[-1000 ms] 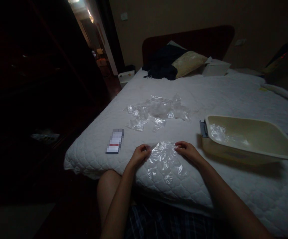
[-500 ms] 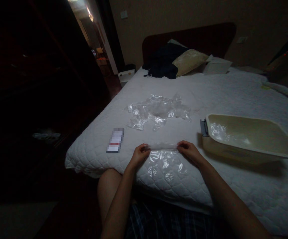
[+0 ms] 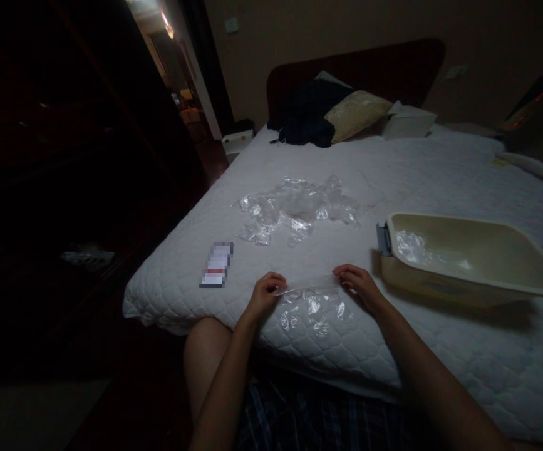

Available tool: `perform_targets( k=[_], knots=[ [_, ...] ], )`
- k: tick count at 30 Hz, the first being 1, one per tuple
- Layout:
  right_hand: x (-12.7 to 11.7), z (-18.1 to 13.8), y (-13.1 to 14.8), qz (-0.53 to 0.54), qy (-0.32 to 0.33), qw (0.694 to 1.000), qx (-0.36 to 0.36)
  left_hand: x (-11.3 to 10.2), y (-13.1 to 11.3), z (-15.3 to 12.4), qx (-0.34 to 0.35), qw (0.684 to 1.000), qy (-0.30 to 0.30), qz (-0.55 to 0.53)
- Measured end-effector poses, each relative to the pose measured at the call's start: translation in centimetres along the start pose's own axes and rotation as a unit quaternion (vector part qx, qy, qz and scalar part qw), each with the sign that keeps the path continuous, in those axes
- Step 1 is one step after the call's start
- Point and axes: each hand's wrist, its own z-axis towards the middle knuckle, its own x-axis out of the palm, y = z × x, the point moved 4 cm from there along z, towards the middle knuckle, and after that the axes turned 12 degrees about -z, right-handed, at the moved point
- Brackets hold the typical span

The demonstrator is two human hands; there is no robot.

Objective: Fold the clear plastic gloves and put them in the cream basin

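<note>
A clear plastic bag (image 3: pixel 315 307) lies flat and shiny on the front edge of the white quilted bed. My left hand (image 3: pixel 265 295) pinches its upper left corner between thumb and fingers. At the upper right corner is my right hand (image 3: pixel 361 287), its fingers stretched and the thumb apart from them, close to or lightly touching the film. Beyond both hands, several crumpled clear plastic bags (image 3: pixel 299 210) lie spread in a loose pile.
A cream plastic bin (image 3: pixel 463 297) with a grey latch stands on the bed at the right, with clear plastic inside. A phone-like blurred rectangle (image 3: pixel 217 264) lies to the left. Dark cloth (image 3: pixel 304 116), a beige pillow (image 3: pixel 358 116) and a white box (image 3: pixel 409 121) are by the headboard (image 3: pixel 393 66).
The bag's top edge has come down and lies flatter. My right hand's fingers have loosened from its corner, while my left hand's upper fingers have stretched out a little.
</note>
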Motion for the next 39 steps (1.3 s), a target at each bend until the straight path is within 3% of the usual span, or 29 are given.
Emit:
perform_targets(
  k=[7, 16, 22, 27, 33, 35, 37, 39],
  knots=[
    [0.6, -0.1, 0.2, -0.114, -0.032, 0.991, -0.062, 0.7, -0.8, -1.2, 0.001, 0.991, 0.030, 0.130],
    [0.9, -0.7, 0.0, -0.181, -0.039, 0.970, -0.155, 0.2, -1.2, -1.3, 0.001, 0.992, 0.041, 0.117],
    [1.1, -1.3, 1.0, -0.253, -0.060, 0.944, -0.204, -1.3, -3.1, -1.2, 0.006, 0.997, -0.031, 0.071],
    [1.2, -1.5, 1.1, -0.319, -0.082, 0.921, -0.209, 1.6, -4.4, -1.6, 0.021, 0.993, 0.049, 0.103],
    [0.0, -1.6, 3.0, -0.231, -0.153, 0.947, -0.161, 3.8, -2.6, -1.5, -0.003, 0.986, 0.081, 0.144],
    [0.7, -1.6, 3.9, -0.155, -0.119, 0.973, -0.119, 3.7, -2.2, -1.5, -0.011, 0.988, 0.074, 0.136],
    [2.6, -1.6, 4.5, -0.044, -0.013, 0.998, -0.047, 3.5, -2.0, -1.4, -0.014, 0.990, 0.067, 0.123],
    [5.1, -1.8, 4.5, 0.056, 0.095, 0.993, 0.034, 3.3, -1.9, -1.4, -0.013, 0.992, 0.063, 0.109]
  ],
)
